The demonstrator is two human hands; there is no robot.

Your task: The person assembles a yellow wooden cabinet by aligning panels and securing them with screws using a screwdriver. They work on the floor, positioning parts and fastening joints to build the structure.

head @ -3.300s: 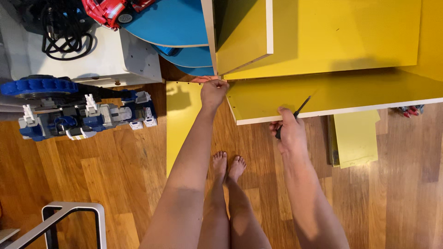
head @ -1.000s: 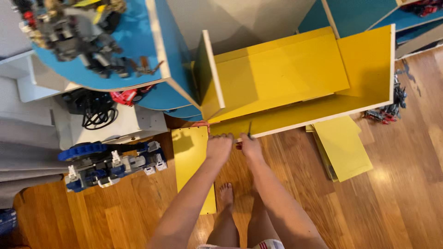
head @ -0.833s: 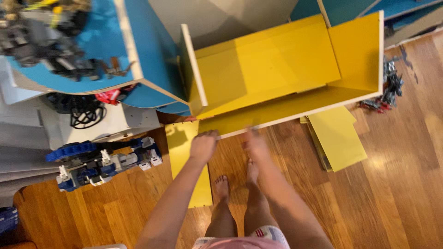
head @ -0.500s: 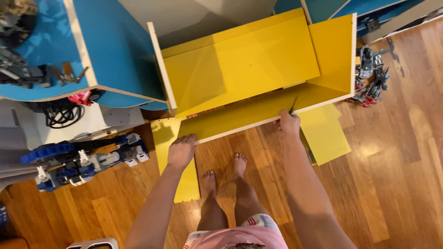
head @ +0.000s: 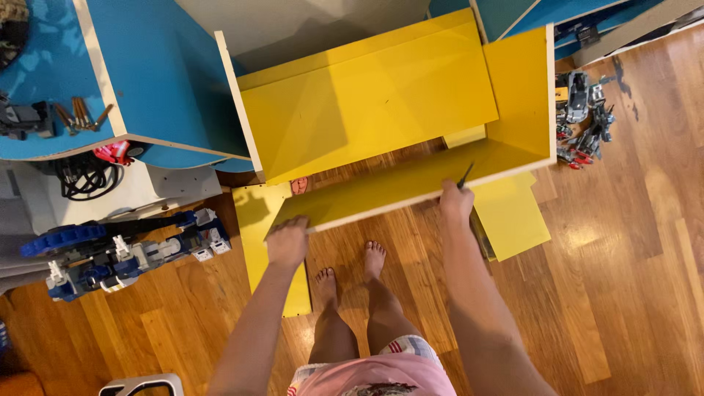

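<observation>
Under both hands runs the near yellow board of a half-built yellow cabinet box, standing on edge. The left hand lies palm-down, fingers curled over the board's end, where it sits close to a loose yellow panel flat on the wooden floor. The right hand is closed around a thin dark tool, probably a screwdriver, its tip pointing up over the board's top edge; the same hand presses against that edge.

To do this well, I judge the left hand should pin the board's end firmly so it cannot tip or slide, while the right keeps the tool clear of the painted face. Bare feet stand just below the board, so a slip would land on toes; a steady two-handed hold matters.

Beyond the right hand lie more yellow panels and a heap of grey toy robots. Beyond the left sit a blue-and-white toy and blue shelving.
</observation>
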